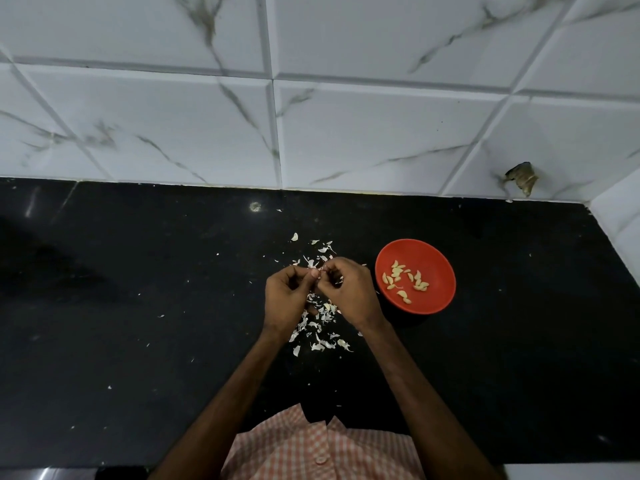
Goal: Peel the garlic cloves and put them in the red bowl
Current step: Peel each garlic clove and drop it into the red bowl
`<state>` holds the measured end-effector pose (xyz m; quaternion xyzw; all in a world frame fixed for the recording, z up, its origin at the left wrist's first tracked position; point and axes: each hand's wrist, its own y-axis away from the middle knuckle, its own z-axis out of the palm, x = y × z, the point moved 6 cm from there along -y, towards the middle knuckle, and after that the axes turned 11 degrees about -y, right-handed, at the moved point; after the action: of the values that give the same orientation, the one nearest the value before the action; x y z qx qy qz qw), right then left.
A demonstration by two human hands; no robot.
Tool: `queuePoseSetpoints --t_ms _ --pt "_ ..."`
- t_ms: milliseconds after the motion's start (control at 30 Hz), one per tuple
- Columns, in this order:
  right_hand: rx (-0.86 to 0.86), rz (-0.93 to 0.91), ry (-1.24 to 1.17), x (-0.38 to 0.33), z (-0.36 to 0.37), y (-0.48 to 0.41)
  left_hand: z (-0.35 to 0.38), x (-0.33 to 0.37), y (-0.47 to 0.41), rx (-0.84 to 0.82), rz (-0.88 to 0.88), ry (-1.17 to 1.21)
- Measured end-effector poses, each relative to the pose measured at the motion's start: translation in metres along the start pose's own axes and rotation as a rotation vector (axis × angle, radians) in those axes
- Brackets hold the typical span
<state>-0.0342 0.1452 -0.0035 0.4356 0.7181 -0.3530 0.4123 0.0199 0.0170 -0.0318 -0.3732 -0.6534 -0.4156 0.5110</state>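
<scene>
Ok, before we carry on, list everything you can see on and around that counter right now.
red bowl: one, red, on the counter right of the hands
peeled cloves: roughly fifteen, pale yellow, inside the red bowl
clove in hand: one, mostly hidden, between both hands' fingertips
garlic skins: many scraps, white, scattered on the counter under and around the hands
counter: one, black, speckled
wall tiles: several, white with grey veins, behind the counter
chipped hole: one, dark, in a tile at far right
shirt: one, orange-and-white check, bottom edge
left hand: one, above the skins, pinches the clove
right hand: one, beside the bowl, pinches the same clove
</scene>
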Motion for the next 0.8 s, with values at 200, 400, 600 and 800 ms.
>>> queuePoseSetpoints --t_ms 200,400,600,800 --pt "0.037 0.095 -0.148 0.000 -0.001 -0.001 0.002 0.000 0.002 -0.020 -0.105 0.212" --pt "-0.009 0.075 -0.144 -0.010 0.001 -0.001 -0.001 0.002 0.000 0.010 -0.096 0.196" --pt "0.020 0.149 -0.138 -0.002 0.003 -0.001 -0.001 0.003 0.001 0.032 -0.034 0.099" --pt "0.083 0.186 -0.223 -0.001 -0.001 0.000 0.004 0.013 0.003 0.032 -0.041 0.135"
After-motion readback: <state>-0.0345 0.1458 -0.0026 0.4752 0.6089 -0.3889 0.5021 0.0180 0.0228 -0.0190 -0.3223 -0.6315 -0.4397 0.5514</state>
